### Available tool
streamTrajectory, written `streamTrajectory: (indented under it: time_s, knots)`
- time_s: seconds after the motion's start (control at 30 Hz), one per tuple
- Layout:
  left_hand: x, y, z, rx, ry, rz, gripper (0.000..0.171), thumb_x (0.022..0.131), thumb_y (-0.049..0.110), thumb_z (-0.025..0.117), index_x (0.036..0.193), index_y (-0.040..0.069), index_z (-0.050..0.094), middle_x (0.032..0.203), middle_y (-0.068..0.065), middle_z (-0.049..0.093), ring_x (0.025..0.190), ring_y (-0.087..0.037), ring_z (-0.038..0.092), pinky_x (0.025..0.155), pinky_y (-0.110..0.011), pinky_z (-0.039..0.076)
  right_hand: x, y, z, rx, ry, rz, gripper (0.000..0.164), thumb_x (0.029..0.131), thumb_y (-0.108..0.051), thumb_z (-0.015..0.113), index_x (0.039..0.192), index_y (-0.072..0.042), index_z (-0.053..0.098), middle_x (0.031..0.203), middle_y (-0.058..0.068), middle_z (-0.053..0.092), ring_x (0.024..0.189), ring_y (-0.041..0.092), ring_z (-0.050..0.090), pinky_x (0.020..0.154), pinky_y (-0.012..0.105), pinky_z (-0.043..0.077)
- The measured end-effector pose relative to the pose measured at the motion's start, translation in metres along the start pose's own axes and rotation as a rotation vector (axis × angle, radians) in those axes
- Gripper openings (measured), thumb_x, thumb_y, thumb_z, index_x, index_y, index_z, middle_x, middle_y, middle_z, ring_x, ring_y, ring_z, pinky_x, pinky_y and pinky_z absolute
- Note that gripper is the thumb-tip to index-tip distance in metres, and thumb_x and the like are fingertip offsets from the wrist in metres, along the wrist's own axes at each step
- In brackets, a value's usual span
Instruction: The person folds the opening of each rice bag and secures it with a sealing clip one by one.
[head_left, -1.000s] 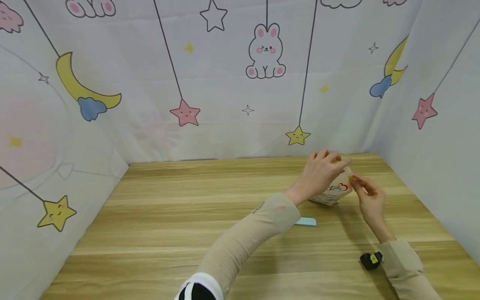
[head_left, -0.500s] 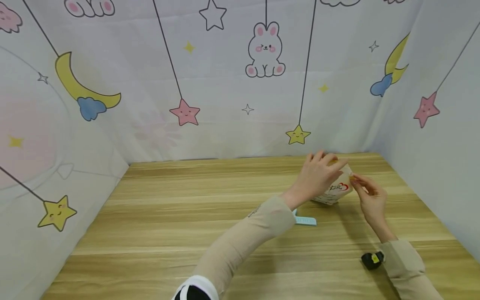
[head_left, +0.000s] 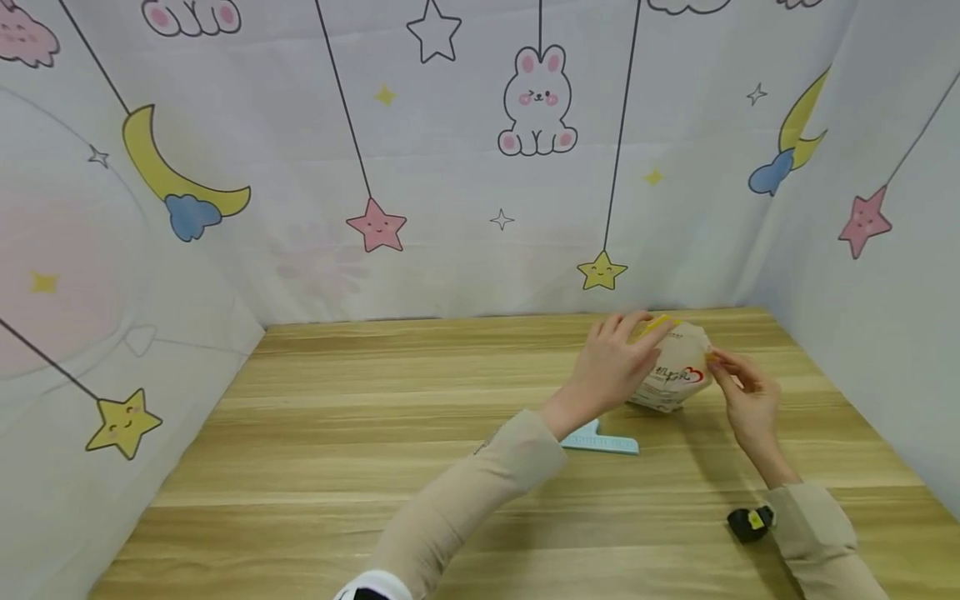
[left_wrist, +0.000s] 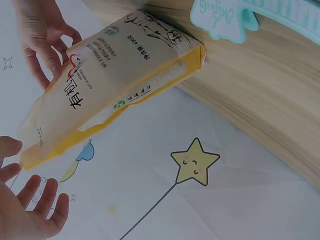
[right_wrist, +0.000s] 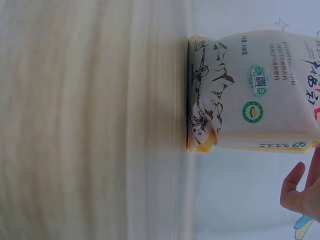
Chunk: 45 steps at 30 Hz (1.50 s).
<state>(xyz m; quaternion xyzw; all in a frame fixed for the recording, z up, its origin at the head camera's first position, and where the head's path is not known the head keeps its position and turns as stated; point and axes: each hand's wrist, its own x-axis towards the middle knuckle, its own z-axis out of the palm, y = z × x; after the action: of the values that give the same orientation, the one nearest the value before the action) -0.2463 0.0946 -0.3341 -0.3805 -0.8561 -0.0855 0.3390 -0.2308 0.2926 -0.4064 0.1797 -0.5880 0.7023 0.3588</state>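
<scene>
A cream paper food bag [head_left: 678, 362] with yellow edges, Chinese lettering and a red heart stands at the back right of the table. My left hand [head_left: 615, 362] is at the bag's upper left, thumb and forefinger pinching its top edge. In the left wrist view, the left hand [left_wrist: 32, 212] has its other fingers spread loosely below the bag's corner. On the opposite side, my right hand [head_left: 750, 404] pinches the bag's right upper corner. The right wrist view shows curled fingers [right_wrist: 295, 187] at the bag's side; the grip itself is partly out of frame.
A light blue piece with piano-key marks [head_left: 603, 442] lies before the bag, partly behind the left wrist. A small black object with a yellow mark [head_left: 750, 523] lies by the right cuff. Printed cloth [head_left: 450, 167] hangs behind the wooden table [head_left: 337, 433].
My left hand has moved left along the bag's top, away from the right hand, uncovering more of the bag's front and the light blue piece. The right hand stays at its corner.
</scene>
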Motion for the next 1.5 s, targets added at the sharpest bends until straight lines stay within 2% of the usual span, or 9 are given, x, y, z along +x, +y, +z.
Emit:
streamTrajectory:
  time_s: [0.13, 0.3, 0.63, 0.8, 0.9, 1.2, 1.37, 1.5]
  knots:
    - [-0.009, 0.000, -0.004, -0.027, -0.008, -0.028, 0.042, 0.089, 0.029, 0.051, 0.130, 0.026, 0.045, 0.120, 0.001, 0.053, 0.102, -0.015, 0.053, 0.079, -0.026, 0.042, 0.000, 0.003, -0.002, 0.013, -0.002, -0.007, 0.027, 0.077, 0.024, 0.046, 0.097, 0.014, 0.062, 0.086, -0.005, 0.069, 0.077, 0.003, 0.060, 0.067, 0.010, 0.046]
    - [-0.020, 0.002, -0.011, -0.037, -0.037, -0.023, 0.046, 0.088, 0.028, 0.052, 0.133, 0.025, 0.042, 0.114, 0.003, 0.056, 0.098, -0.015, 0.053, 0.076, -0.026, 0.042, 0.001, 0.011, -0.006, 0.020, -0.006, -0.012, 0.027, 0.077, 0.025, 0.046, 0.097, 0.015, 0.061, 0.086, -0.004, 0.069, 0.077, 0.004, 0.061, 0.069, 0.010, 0.046]
    - [-0.035, 0.001, -0.018, -0.035, -0.105, -0.015, 0.032, 0.089, 0.026, 0.050, 0.121, 0.026, 0.052, 0.109, 0.007, 0.059, 0.097, -0.013, 0.053, 0.071, -0.024, 0.039, 0.003, 0.022, -0.011, 0.025, -0.003, -0.001, 0.028, 0.077, 0.022, 0.048, 0.098, 0.011, 0.064, 0.085, -0.005, 0.068, 0.076, 0.004, 0.061, 0.070, 0.010, 0.046]
    - [-0.045, -0.001, -0.020, -0.063, -0.172, -0.018, 0.032, 0.090, 0.027, 0.048, 0.122, 0.027, 0.053, 0.110, 0.008, 0.058, 0.098, -0.013, 0.052, 0.072, -0.025, 0.037, 0.003, 0.022, -0.011, 0.009, 0.006, 0.025, 0.027, 0.078, 0.020, 0.050, 0.098, 0.009, 0.064, 0.085, -0.006, 0.068, 0.076, 0.003, 0.060, 0.071, 0.010, 0.047]
    - [-0.052, -0.002, -0.020, -0.081, -0.207, -0.015, 0.032, 0.091, 0.026, 0.047, 0.122, 0.026, 0.053, 0.110, 0.007, 0.058, 0.099, -0.014, 0.051, 0.074, -0.027, 0.037, 0.004, 0.022, -0.011, 0.012, 0.002, 0.024, 0.027, 0.078, 0.020, 0.050, 0.098, 0.010, 0.064, 0.085, -0.005, 0.068, 0.076, 0.003, 0.061, 0.071, 0.010, 0.047]
    - [-0.067, -0.007, -0.016, -0.098, -0.229, -0.002, 0.033, 0.089, 0.025, 0.050, 0.122, 0.026, 0.054, 0.111, 0.005, 0.058, 0.095, -0.014, 0.050, 0.075, -0.028, 0.036, 0.005, 0.018, -0.012, 0.043, -0.015, 0.007, 0.030, 0.077, 0.025, 0.046, 0.098, 0.012, 0.062, 0.087, -0.003, 0.069, 0.077, 0.004, 0.060, 0.065, 0.009, 0.045]
    - [-0.073, -0.010, -0.013, -0.075, -0.262, -0.006, 0.035, 0.090, 0.025, 0.049, 0.124, 0.026, 0.052, 0.111, 0.005, 0.059, 0.095, -0.014, 0.051, 0.075, -0.028, 0.038, 0.006, 0.018, -0.012, 0.032, -0.019, 0.007, 0.030, 0.077, 0.024, 0.046, 0.098, 0.012, 0.063, 0.086, -0.004, 0.069, 0.075, 0.004, 0.060, 0.060, 0.009, 0.042]
    - [-0.077, -0.014, -0.010, -0.042, -0.257, 0.001, 0.032, 0.089, 0.027, 0.050, 0.121, 0.026, 0.054, 0.110, 0.005, 0.059, 0.096, -0.015, 0.052, 0.075, -0.031, 0.040, 0.008, 0.021, -0.013, 0.021, -0.022, 0.009, 0.028, 0.077, 0.023, 0.047, 0.098, 0.012, 0.063, 0.086, -0.004, 0.068, 0.076, 0.004, 0.060, 0.065, 0.009, 0.045]
